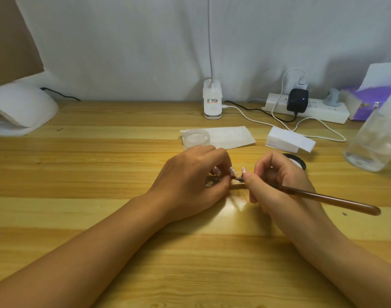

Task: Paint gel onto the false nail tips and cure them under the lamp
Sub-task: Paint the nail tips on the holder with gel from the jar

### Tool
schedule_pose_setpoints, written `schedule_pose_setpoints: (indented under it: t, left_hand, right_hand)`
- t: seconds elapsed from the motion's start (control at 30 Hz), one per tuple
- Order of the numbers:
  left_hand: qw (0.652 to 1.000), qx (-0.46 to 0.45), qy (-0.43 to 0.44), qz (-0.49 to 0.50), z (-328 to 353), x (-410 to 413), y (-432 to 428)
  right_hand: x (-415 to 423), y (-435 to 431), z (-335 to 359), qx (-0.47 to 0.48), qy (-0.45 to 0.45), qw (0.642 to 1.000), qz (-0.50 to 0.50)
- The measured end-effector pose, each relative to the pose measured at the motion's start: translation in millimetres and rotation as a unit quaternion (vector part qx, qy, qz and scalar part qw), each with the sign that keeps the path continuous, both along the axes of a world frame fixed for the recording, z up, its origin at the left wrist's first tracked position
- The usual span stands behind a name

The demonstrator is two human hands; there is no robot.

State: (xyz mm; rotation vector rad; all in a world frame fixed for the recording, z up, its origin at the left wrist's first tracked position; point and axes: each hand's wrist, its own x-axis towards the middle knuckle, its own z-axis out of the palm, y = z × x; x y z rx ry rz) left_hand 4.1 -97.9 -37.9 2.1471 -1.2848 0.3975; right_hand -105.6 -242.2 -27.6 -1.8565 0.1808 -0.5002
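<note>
2 bare forearms are laid across the wooden table [101, 252], and both hands are held close together at its middle. A brown-handled brush [332, 200] is gripped pen-fashion by the right hand [283, 181], fingers curled round the shaft, with its tip set at a small dark piece [238, 179] between the hands. That piece is pinched by the curled fingers of the left hand [194, 178]. Whether it is the false nail tip cannot be told, since most of it is hidden. Just behind the right hand a black-rimmed round pot [299, 162] is seen. Farther back, 1 clear jar [196, 138] is set at the left end of a paper sheet [230, 136], with a white block [288, 141] to the right. The white curing lamp [23, 107] is stood at the far left, well apart from the hands. A clip lamp [212, 103] and a power strip [319, 110] are placed along the wall.
</note>
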Motion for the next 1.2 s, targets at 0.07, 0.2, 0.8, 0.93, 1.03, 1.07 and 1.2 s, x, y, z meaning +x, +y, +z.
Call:
schedule_pose_setpoints:
  t: [0.07,0.2,0.8,0.93,1.03,1.07,1.2]
  left_hand:
    - [1.0,0.0,0.001,0.0,-0.1,-0.1,-0.1]
    - [1.0,0.001,-0.003,0.002,-0.2,0.1,0.0]
    - [1.0,-0.002,-0.01,0.005,0.5,-1.1,-0.1]
    - [1.0,0.003,-0.014,0.006,1.3,-0.9,0.0]
    - [1.0,0.007,-0.016,0.012,1.8,-0.9,0.2]
    - [1.0,0.009,-0.016,0.014,1.7,-1.0,0.2]
    - [0.999,0.016,-0.018,0.029,1.9,-1.5,-0.1]
  right_hand:
    - [-0.2,-0.9,-0.4,0.009,-0.008,1.0,-0.006]
    - [0.3,-2.4,-1.0,0.067,-0.03,0.997,0.005]
    - [1.3,-2.7,-2.8,0.013,-0.016,1.0,-0.001]
    - [-0.3,-4.7,-1.1,0.063,-0.034,0.997,-0.013]
    - [-0.9,-6.6,-1.4,0.102,-0.062,0.992,-0.028]
    - [-0.6,-7.2,-2.1,0.102,-0.071,0.991,-0.037]
    - [0.6,-8.4,-4.7,0.108,-0.082,0.989,-0.053]
